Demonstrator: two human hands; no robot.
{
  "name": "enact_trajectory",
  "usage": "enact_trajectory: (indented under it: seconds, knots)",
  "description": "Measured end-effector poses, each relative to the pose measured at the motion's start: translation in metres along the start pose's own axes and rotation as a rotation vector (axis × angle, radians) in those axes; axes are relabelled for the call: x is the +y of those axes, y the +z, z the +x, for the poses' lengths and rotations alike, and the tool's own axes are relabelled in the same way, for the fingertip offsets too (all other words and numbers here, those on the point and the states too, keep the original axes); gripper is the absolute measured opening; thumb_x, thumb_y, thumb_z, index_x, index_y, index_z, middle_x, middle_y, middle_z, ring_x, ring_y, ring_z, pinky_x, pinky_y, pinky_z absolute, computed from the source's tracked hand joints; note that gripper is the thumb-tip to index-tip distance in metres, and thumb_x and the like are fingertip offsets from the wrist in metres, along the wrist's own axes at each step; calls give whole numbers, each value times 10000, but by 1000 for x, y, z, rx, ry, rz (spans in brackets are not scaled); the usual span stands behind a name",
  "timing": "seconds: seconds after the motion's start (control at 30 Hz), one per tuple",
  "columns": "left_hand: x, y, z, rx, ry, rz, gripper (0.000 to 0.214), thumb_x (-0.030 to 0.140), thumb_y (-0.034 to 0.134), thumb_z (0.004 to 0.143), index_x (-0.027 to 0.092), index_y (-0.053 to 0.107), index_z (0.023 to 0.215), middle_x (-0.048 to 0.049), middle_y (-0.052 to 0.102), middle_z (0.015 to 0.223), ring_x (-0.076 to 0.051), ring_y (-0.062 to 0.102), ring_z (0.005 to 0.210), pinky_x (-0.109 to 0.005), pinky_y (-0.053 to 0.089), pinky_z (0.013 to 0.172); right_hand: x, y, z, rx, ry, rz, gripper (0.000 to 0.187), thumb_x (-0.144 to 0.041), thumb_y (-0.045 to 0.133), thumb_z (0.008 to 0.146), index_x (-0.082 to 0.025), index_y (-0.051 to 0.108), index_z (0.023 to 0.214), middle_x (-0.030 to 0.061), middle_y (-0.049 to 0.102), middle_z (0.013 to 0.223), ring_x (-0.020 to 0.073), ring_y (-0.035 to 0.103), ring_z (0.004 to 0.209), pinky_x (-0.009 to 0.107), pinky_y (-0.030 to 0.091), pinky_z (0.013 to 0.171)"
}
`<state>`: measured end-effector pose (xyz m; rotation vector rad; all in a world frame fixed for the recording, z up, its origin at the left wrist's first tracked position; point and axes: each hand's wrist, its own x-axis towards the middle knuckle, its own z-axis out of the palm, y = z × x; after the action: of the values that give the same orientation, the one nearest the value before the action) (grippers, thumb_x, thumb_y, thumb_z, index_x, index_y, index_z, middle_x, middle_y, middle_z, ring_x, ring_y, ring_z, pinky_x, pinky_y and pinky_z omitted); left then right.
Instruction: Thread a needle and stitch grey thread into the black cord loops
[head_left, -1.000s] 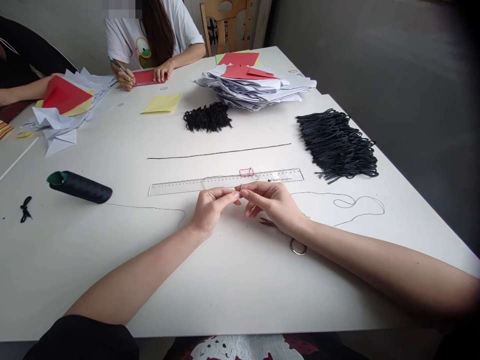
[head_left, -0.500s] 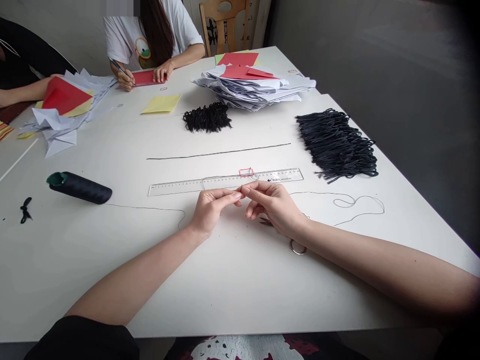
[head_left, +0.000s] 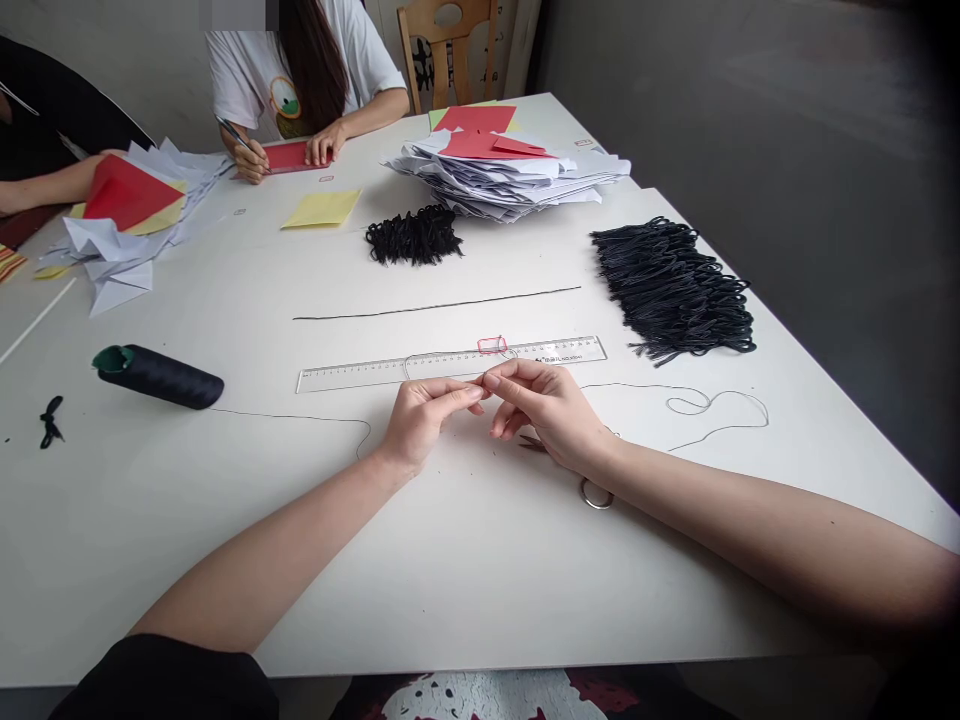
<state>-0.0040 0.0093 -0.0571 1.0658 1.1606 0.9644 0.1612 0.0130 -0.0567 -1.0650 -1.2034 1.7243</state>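
Head view: the bare left hand (head_left: 417,418) and right hand (head_left: 553,408) meet midway along the white table's (head_left: 420,590) near edge, fingertips pinched together, seemingly on thin black thread (head_left: 637,385), probably to steady it. Silver metal scissors (head_left: 533,444) lie below the right wrist, presumably handy. Toward the left edge, a black spool (head_left: 165,378) on a green core; no container shows.

The location appears to be a shared craft workroom; indicators: white worktable (head_left: 450,600) across the frame; thread spool (head_left: 169,379) at mid-left; transparent ruler (head_left: 352,372) at centre; black cord loops (head_left: 675,290) at right; stacked paper (head_left: 502,185) at upper centre; co-worker (head_left: 315,80) writing at upper left.
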Motion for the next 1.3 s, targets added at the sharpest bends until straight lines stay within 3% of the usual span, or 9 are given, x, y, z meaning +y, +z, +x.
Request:
enact_trajectory:
  seconds: [0.23,0.5,0.67,0.83,1.0,1.17,1.23,1.3]
  knots:
    - [-1,-1,1,-9,45,11,150,302,680,709,194,723,615,-6,628,594,-114,517,592,-265,386,608,3,0,0,-21,31,31,336,-446,722,765,-171,701,955,27,652,804,80,608,573,196,492,527]
    - [0,0,-1,-55,66,29,176,290,662,739,181,698,605,6,605,559,-74,388,472,-262,306,512,2,0,0,17,75,82,333,-460,752,723,-168,708,877,5,616,700,46,524,517,165,362,439]
    - [0,0,-1,-64,48,28,211,313,672,741,159,666,596,7,578,561,-44,262,416,-263,203,444,2,2,-1,28,68,24,355,-494,708,757,-154,644,837,-29,528,572,37,404,454,165,251,393]
    - [2,-3,1,-86,-47,-61,217,385,662,768,171,680,741,35,475,527,-40,227,400,-244,117,408,-11,-3,5,66,-74,207,356,-449,713,767,-162,508,819,12,631,820,61,564,571,156,358,424]
    - [10,-6,0,-148,-111,-119,247,403,697,735,165,630,718,46,432,533,-31,175,395,-236,77,397,-41,-19,13,218,-181,234,288,-328,667,833,-178,435,753,-48,503,642,69,599,612,176,499,559]
    - [25,-15,1,-264,-74,-34,270,427,690,743,164,636,716,16,515,561,-40,206,404,-241,137,405,-69,-29,10,307,-337,146,282,-294,639,868,-193,409,742,-63,418,645,41,539,599,239,550,751]
    - [32,-22,1,-293,-17,90,266,425,676,765,163,655,728,-16,585,612,-59,309,432,-238,231,427,-76,-27,6,304,-373,144,291,-296,647,865,-194,404,740,-66,397,637,35,504,576,253,549,774]
    - [39,-29,0,-320,45,294,261,424,648,799,169,687,758,-60,661,720,-114,501,562,-255,387,547,-80,-22,0,281,-388,135,296,-312,657,859,-197,409,745,-70,381,621,32,465,536,246,547,730]
